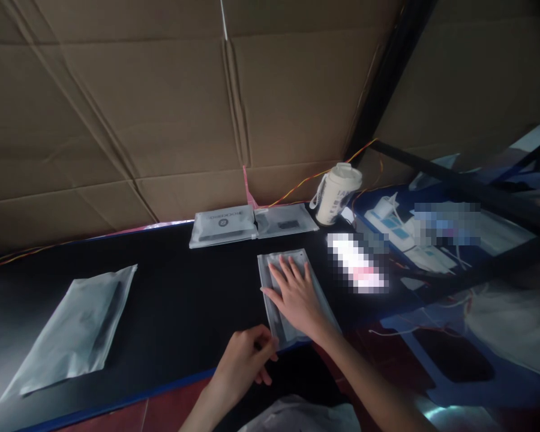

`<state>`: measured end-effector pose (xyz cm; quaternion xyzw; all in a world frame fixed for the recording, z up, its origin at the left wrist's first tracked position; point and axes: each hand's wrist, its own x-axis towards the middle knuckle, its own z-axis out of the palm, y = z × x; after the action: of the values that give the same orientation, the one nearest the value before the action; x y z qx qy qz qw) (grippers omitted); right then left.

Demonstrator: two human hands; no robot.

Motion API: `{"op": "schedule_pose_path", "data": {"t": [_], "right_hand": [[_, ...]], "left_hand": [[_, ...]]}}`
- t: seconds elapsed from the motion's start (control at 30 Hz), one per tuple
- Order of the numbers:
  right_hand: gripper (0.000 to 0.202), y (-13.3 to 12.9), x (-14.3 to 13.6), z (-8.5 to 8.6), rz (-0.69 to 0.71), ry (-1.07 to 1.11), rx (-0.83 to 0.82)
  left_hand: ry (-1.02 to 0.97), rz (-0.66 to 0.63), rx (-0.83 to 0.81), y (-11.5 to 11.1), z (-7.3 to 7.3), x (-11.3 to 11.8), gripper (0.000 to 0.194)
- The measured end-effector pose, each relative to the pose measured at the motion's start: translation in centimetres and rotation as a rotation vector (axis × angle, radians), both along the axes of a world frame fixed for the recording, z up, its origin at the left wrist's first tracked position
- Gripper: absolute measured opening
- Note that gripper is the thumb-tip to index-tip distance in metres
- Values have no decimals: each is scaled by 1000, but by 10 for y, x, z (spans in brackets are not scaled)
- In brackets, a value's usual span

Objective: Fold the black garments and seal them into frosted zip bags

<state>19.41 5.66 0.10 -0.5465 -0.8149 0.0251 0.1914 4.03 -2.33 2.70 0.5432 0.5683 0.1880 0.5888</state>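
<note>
Our right hand (297, 297) lies spread, palm down, on a frosted zip pouch (288, 332), which rests flat on the dark counter (175, 300) at its near edge, right in front of us. Our left hand (245, 354) sits just beside that pouch's near left corner with its fingers curled inward; we cannot tell whether they pinch the pouch's edge or merely hover next to it. Well apart on our left, a second pouch (81, 330), greyish and showing a dark band down one side, lies at a slant. Farther back, near the upright cardboard (162, 108), we see a white pouch (225, 228) with dark lettering and a round mark, and just to its right a flatter pouch (274, 216) with a dark patch. A lidded cup (337, 195) with a loop handle stands to the right of these, in front of thin orange wires (303, 181). Nearer us, right of the pouch under our right hand, lies a bright item (355, 261), too pixelated for us to identify.
</note>
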Motion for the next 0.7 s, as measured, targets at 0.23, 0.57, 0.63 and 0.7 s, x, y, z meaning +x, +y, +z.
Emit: {"op": "schedule_pose_path", "data": {"t": [0.23,0.57,0.63,0.7], "right_hand": [[52,-17,0,18,176,272,-203],[43,-48,-6,41,287,872,-423],[40,-47,2,42,188,998,-357],[39,-43,12,40,22,1108,-297]], "left_hand": [[-217,231,-56,5,-7,-6,48],[-392,483,49,1,-8,-18,49],[-405,543,-11,-1,-1,-30,46],[-411,660,-47,-2,8,-48,41]]}}
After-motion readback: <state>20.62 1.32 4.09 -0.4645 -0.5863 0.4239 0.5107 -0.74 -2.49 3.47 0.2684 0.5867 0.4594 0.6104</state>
